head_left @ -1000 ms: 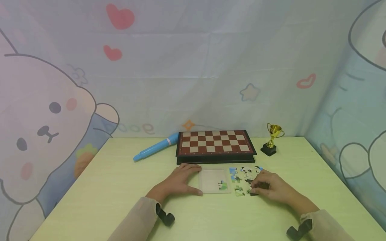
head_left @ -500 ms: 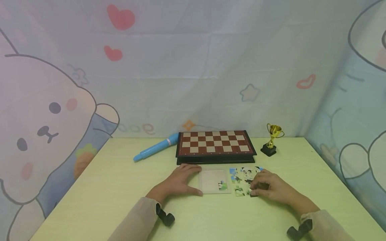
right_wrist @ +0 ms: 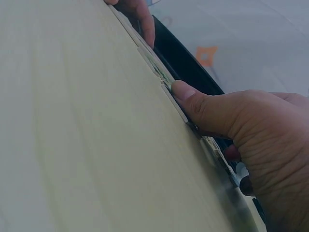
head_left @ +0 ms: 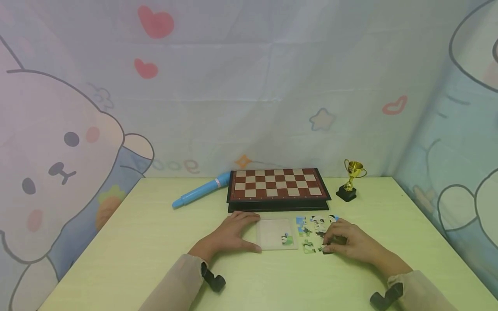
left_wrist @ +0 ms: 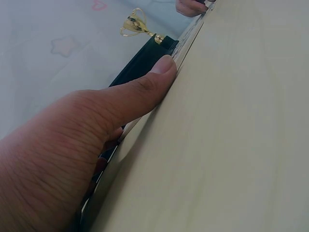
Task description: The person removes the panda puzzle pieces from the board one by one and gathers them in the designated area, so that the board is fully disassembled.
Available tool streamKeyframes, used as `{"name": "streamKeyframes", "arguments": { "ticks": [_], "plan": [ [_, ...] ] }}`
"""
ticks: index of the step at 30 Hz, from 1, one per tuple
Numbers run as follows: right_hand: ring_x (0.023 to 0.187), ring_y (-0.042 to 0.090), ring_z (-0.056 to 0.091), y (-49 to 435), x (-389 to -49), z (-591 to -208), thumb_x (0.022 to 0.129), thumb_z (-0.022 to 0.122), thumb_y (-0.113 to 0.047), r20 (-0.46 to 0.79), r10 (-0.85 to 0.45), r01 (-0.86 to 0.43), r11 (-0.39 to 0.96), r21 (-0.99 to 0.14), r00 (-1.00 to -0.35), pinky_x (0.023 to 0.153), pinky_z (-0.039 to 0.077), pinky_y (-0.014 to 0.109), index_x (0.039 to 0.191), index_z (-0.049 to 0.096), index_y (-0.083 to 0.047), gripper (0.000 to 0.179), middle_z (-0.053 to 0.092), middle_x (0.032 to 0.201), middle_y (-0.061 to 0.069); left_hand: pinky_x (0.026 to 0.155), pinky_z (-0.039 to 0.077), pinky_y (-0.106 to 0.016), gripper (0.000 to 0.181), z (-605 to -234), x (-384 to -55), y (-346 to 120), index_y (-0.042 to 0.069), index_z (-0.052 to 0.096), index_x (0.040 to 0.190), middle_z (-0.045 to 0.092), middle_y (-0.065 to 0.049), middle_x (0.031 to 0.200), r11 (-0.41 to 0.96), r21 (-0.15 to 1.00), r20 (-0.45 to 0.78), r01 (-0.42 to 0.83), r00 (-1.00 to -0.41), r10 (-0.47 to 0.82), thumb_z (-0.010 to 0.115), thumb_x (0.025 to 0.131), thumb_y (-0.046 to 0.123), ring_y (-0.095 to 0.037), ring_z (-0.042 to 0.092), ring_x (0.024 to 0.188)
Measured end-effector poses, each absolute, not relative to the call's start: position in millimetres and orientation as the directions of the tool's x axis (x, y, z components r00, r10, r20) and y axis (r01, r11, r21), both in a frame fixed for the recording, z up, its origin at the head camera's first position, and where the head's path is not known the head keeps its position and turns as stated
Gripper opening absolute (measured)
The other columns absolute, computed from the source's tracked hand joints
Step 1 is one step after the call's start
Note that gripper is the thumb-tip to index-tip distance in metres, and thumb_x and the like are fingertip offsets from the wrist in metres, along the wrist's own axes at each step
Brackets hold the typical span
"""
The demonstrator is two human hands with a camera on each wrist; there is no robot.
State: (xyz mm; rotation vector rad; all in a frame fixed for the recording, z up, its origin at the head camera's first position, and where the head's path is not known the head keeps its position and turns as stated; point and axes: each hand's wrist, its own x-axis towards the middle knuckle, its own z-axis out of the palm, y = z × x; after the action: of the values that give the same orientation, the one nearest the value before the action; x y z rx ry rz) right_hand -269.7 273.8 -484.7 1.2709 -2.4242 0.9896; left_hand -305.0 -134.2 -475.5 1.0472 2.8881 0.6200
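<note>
A shallow white puzzle tray (head_left: 272,233) lies on the table with one green-and-white jigsaw piece (head_left: 287,239) in its lower right corner. My left hand (head_left: 229,235) holds the tray's left side, thumb at the front corner and fingers at the back one; its thumb (left_wrist: 145,89) lies along the edge in the left wrist view. Right of the tray, several panda jigsaw pieces (head_left: 319,223) are laid out in rows. My right hand (head_left: 352,241) pinches a dark-edged piece (head_left: 328,251) in the front row, with curled fingers hiding most of it and its neighbours.
Behind the tray stands a closed chessboard box (head_left: 278,185). A blue pen-shaped tube (head_left: 202,191) leans towards its left side, and a small gold trophy (head_left: 352,177) stands to its right. A printed cloth (head_left: 272,108) hangs behind the table.
The right fingers have shifted very slightly at the front-row pieces over the last second. My left hand and the tray have stayed in place.
</note>
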Motion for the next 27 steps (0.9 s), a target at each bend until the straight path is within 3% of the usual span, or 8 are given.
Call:
{"name": "streamKeyframes", "arguments": {
  "ticks": [13, 19, 23, 26, 27],
  "plan": [
    [0.09, 0.007, 0.057, 274.0, -270.4, -484.9, 0.085, 0.082, -0.022, 0.483, -0.642, -0.799, 0.407, -0.443, -0.595, 0.114, 0.023, 0.028, 0.094, 0.07, -0.03, 0.017, 0.066, 0.095, -0.015, 0.115, 0.028, -0.048, 0.097, -476.5, -305.8, -134.3, 0.027, 0.048, 0.15, 0.044, 0.008, 0.152, 0.699, 0.364, 0.127, 0.615, -0.777, 0.617, 0.071, 0.071, 0.079, -0.017, 0.036, 0.138],
    [0.089, 0.006, 0.056, 275.0, -270.4, -485.3, 0.086, 0.081, -0.024, 0.481, -0.633, -0.792, 0.43, -0.433, -0.606, 0.11, 0.028, 0.021, 0.095, 0.07, -0.032, 0.016, 0.066, 0.097, -0.017, 0.115, 0.029, -0.048, 0.098, -477.4, -305.6, -134.5, 0.027, 0.047, 0.15, 0.044, 0.01, 0.152, 0.695, 0.366, 0.133, 0.619, -0.774, 0.62, 0.069, 0.071, 0.082, -0.016, 0.036, 0.138],
    [0.08, 0.007, 0.052, 275.5, -269.7, -484.1, 0.088, 0.08, -0.015, 0.528, -0.604, -0.801, 0.42, -0.426, -0.597, 0.083, 0.045, 0.019, 0.096, 0.07, -0.032, 0.021, 0.065, 0.095, -0.016, 0.115, 0.029, -0.048, 0.099, -477.2, -305.4, -134.3, 0.027, 0.047, 0.15, 0.044, 0.009, 0.152, 0.694, 0.359, 0.136, 0.625, -0.77, 0.623, 0.069, 0.071, 0.081, -0.016, 0.037, 0.138],
    [0.077, 0.007, 0.05, 275.4, -269.7, -482.9, 0.088, 0.078, -0.008, 0.562, -0.572, -0.802, 0.41, -0.435, -0.598, 0.063, 0.045, 0.021, 0.098, 0.07, -0.03, 0.026, 0.064, 0.093, -0.015, 0.115, 0.029, -0.048, 0.098, -477.5, -305.9, -134.3, 0.026, 0.048, 0.149, 0.045, 0.009, 0.152, 0.692, 0.353, 0.143, 0.63, -0.767, 0.625, 0.069, 0.071, 0.081, -0.017, 0.037, 0.137],
    [0.077, 0.007, 0.05, 275.4, -269.8, -482.6, 0.088, 0.077, -0.007, 0.566, -0.565, -0.8, 0.409, -0.439, -0.6, 0.062, 0.046, 0.022, 0.098, 0.07, -0.03, 0.026, 0.064, 0.093, -0.015, 0.115, 0.029, -0.047, 0.098, -477.7, -306.1, -134.3, 0.027, 0.048, 0.15, 0.045, 0.009, 0.152, 0.693, 0.351, 0.143, 0.629, -0.768, 0.624, 0.069, 0.071, 0.081, -0.017, 0.037, 0.137]
  ]
}}
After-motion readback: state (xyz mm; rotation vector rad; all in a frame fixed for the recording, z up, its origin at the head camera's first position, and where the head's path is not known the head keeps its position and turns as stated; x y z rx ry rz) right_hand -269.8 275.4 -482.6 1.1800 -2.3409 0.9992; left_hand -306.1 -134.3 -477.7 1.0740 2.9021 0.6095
